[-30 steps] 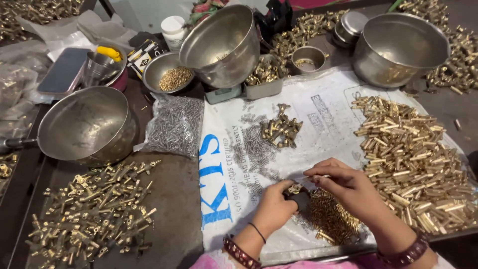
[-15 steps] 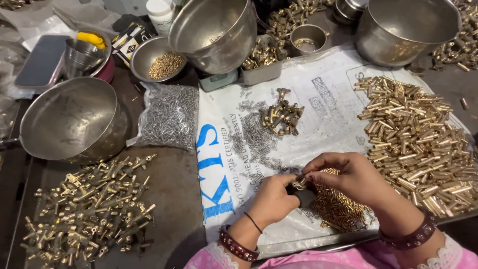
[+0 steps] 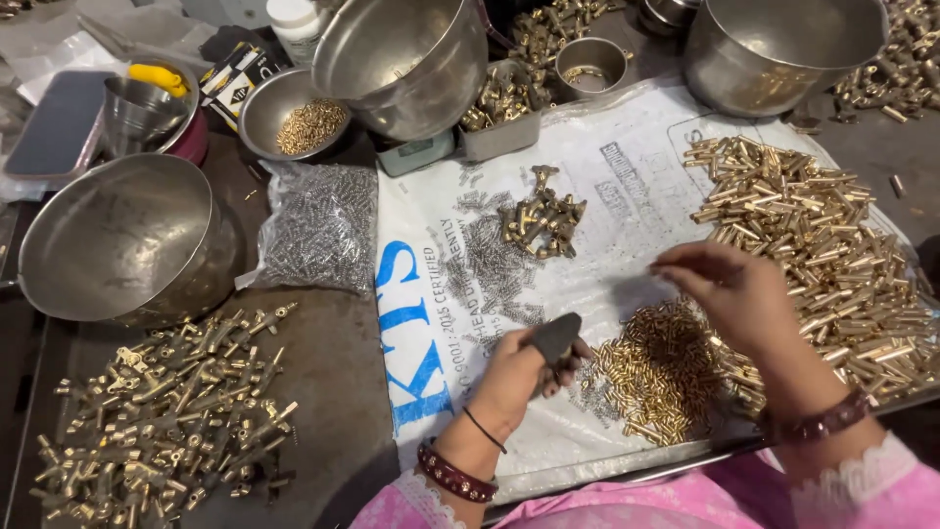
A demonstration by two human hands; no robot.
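A small dark tool (image 3: pixel 555 336) is gripped in the left hand (image 3: pixel 517 370), fingers curled round it, just above the white printed sack (image 3: pixel 627 186). The right hand (image 3: pixel 732 291) is held loose and open with nothing in it, hovering over the pile of small brass pins (image 3: pixel 654 372) and right beside the heap of longer brass tubes (image 3: pixel 827 245). A small cluster of brass fittings (image 3: pixel 541 217) is seen further up the sack, with a bag of steel screws (image 3: pixel 319 227) to the left. Steel bowls (image 3: pixel 122 240) are parked beyond, near a spread of assembled brass parts (image 3: pixel 162 421).
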